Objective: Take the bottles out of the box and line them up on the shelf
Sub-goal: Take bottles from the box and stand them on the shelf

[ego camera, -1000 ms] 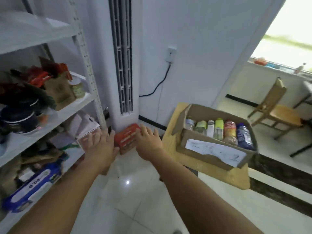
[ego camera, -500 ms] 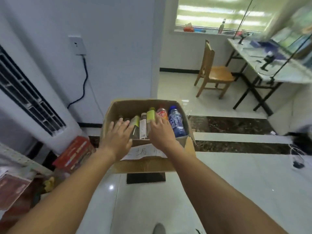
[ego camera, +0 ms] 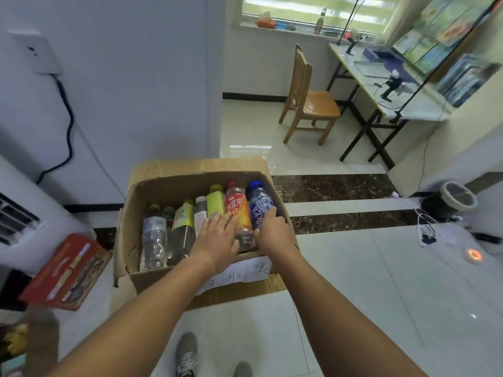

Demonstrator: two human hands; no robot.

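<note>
Right hand [ego camera: 272, 230] is gripping the blue bottle [ego camera: 258, 200] at the right end of the box [ego camera: 128, 227], likely to lift it, while left hand [ego camera: 217, 238], fingers [ego camera: 217, 217] straight, is seemingly steadying the red bottle [ego camera: 237, 209].

Looks like a room in someone's home, tbh: shiny tile floor [ego camera: 353, 295], a wooden chair [ego camera: 307, 102] by a folding worktop [ego camera: 362, 74] under a window [ego camera: 313, 9] with blinds, a standing AC [ego camera: 16, 213], a wall socket [ego camera: 38, 54], pictures [ego camera: 435, 31] propped on the right.
</note>
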